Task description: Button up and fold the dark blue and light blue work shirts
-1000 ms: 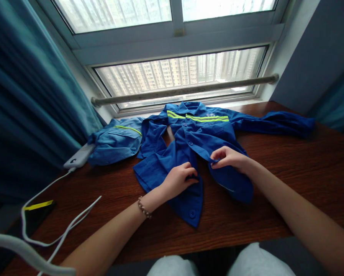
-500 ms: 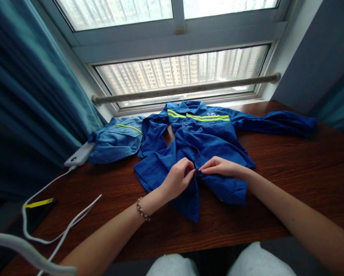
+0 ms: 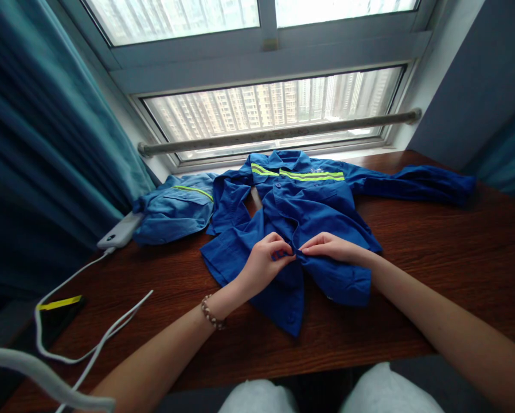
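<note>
A blue work jacket (image 3: 322,209) with yellow-green reflective stripes lies front up on the table, collar toward the window and one sleeve stretched to the right. My left hand (image 3: 268,258), with a braided bracelet at its wrist, pinches the jacket's front edge low on the opening. Opposite it, my right hand (image 3: 328,246) pinches the other front edge, the fingertips of both hands nearly meeting. Whatever small part lies between the fingertips is hidden. The lower corners of the jacket hang apart below my hands, and a button shows near the left corner.
On the left lies a folded lighter-blue garment (image 3: 175,209), beside a white power bank (image 3: 120,230) with a white cable (image 3: 106,335). A black and yellow object (image 3: 59,304) sits at the left edge. A metal bar (image 3: 279,135) crosses the window behind the wooden table (image 3: 438,269).
My left hand has shifted slightly right and its fingers have moved a little. The jacket's lower left corner has swung slightly right, showing a button. My right hand stays nearly in place.
</note>
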The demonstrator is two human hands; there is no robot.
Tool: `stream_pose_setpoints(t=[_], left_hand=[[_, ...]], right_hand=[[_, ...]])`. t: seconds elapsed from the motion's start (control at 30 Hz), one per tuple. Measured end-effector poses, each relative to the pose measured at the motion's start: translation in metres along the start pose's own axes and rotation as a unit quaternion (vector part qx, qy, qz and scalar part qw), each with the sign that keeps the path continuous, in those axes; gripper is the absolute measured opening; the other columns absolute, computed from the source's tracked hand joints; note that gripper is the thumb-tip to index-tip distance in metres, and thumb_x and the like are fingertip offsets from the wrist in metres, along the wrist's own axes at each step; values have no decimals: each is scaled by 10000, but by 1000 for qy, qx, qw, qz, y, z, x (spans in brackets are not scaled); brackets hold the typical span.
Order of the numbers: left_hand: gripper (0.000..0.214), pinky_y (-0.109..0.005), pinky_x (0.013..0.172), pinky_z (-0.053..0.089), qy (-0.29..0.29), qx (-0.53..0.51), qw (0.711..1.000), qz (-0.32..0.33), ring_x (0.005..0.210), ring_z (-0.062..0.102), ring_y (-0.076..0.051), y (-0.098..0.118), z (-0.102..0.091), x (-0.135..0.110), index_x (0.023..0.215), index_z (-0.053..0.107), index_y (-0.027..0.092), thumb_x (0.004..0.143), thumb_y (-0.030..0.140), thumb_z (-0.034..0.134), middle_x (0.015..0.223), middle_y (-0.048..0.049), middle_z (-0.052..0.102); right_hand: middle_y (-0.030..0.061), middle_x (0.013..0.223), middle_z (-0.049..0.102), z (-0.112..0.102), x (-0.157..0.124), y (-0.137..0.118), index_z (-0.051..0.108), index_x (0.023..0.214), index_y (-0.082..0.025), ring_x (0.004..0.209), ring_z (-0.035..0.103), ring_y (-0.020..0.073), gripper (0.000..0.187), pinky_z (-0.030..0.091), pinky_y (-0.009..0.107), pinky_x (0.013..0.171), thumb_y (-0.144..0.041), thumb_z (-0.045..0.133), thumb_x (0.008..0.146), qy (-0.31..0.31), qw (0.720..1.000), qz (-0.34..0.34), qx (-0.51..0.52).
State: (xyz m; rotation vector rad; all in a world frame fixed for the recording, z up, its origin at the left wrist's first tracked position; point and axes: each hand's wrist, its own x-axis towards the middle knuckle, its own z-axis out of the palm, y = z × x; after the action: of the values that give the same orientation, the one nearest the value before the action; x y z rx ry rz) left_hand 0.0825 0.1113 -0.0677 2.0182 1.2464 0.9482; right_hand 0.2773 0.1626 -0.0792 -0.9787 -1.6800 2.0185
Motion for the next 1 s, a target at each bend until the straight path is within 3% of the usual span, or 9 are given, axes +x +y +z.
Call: stream_pose_setpoints(t=[0.1,0.27,0.47,0.6,0.67,0.8,1.0], left_hand=[[147,-224,571,436,-26,-109,991,-76,625,550,-123,-2,2,0,736,609,147,716,293,609,672,-18,577],[204,-258,584,491,-61,-262,945,-187,596,611,-152,-1,5,-2,766,615,129,661,298,661,649,-31,636],[225,-257,633,506,-38,-324,922,-209,631,628,-150,5,2,1,775,619,112,603,226,709,732,-53,669],[239,-270,622,512,-22,-330,922,-199,622,632,-158,5,2,1,765,594,111,598,231,718,710,-55,668],[239,-276,620,513,-21,-325,923,-203,622,635,-164,5,2,0,754,590,107,603,243,718,698,-61,669],[243,-273,630,512,-17,-336,914,-228,642,642,-171,5,3,-2,767,601,103,609,248,715,701,-74,676],[209,-274,653,511,9,-367,895,-253,653,645,-174,3,5,-2,733,611,97,589,202,721,694,-80,680]], right_hand=[[22,732,673,-1,1,0,696,851,-127,602,554,104,337,411,209,562,-378,682,627,11,999,-19,25],[39,705,668,4,1,0,696,796,-126,603,570,114,308,415,210,544,-397,661,656,24,996,-24,88],[18,615,634,7,-6,-2,687,827,-113,479,499,67,302,361,179,452,-349,688,639,21,997,-26,65],[27,648,636,5,-3,1,694,826,-122,528,522,92,310,392,205,490,-374,673,646,46,996,-75,-9],[30,673,634,5,0,2,704,781,-138,589,545,114,270,419,225,542,-369,670,647,75,986,-131,-74],[29,712,602,9,3,1,705,695,-166,673,563,128,147,438,216,580,-300,679,639,147,936,-257,-191],[37,717,635,17,0,-2,683,688,-167,647,588,125,105,450,196,535,-251,622,702,175,901,-308,-250]])
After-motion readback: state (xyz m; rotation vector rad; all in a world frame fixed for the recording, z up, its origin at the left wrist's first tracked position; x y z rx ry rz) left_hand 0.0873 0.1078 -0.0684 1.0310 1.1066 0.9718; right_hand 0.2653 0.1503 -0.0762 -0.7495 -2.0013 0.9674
